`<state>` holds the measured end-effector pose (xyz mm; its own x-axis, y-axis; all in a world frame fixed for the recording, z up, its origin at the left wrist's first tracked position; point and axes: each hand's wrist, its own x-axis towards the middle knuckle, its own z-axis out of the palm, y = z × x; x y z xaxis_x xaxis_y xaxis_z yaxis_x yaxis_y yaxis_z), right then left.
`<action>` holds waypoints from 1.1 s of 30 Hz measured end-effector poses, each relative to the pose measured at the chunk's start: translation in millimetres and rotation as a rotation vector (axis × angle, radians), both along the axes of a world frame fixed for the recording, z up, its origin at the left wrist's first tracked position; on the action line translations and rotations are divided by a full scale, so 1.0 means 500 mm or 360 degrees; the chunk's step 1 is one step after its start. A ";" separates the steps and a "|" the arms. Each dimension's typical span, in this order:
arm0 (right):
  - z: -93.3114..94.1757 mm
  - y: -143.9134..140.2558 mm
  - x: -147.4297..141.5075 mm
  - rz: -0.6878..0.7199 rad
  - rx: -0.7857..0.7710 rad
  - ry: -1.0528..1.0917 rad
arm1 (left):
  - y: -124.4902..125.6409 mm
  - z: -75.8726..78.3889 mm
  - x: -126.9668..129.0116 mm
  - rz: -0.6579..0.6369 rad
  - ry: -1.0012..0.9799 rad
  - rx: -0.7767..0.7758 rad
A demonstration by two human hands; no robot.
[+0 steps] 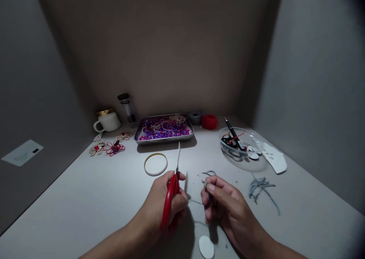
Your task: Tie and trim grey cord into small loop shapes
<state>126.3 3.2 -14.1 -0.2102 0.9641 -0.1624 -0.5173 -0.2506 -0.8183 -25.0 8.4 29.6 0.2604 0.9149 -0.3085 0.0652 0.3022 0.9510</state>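
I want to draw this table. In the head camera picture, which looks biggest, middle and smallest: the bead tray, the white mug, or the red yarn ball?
1. Bead tray, clearly the widest.
2. White mug.
3. Red yarn ball, a little smaller than the mug.
All three sit near the back wall, so nearness hardly skews this.

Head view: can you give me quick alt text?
A left hand holds red scissors, blades up, beside a right hand pinching grey thread over a white table. A bead tray sits behind.

Red-handled scissors [171,190], purple-beaded tray [164,129]
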 end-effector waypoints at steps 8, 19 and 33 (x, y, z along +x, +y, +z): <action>0.009 -0.006 -0.005 0.0259 0.0174 -0.0519 | -0.008 0.002 0.004 -0.0136 0.0167 0.0036; 0.006 0.003 0.007 0.0079 -0.0036 0.0021 | 0.004 0.069 -0.080 -0.0154 0.1385 0.0831; 0.010 0.002 0.009 -0.0077 -0.0167 0.0298 | -0.022 0.018 -0.253 -0.0103 0.2215 0.0589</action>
<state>131.0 4.3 -8.9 -0.2000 0.9536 -0.2249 -0.6712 -0.3006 -0.6776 -151.2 -2.8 38.8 -0.0056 0.9955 -0.0941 0.9918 0.0175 0.1265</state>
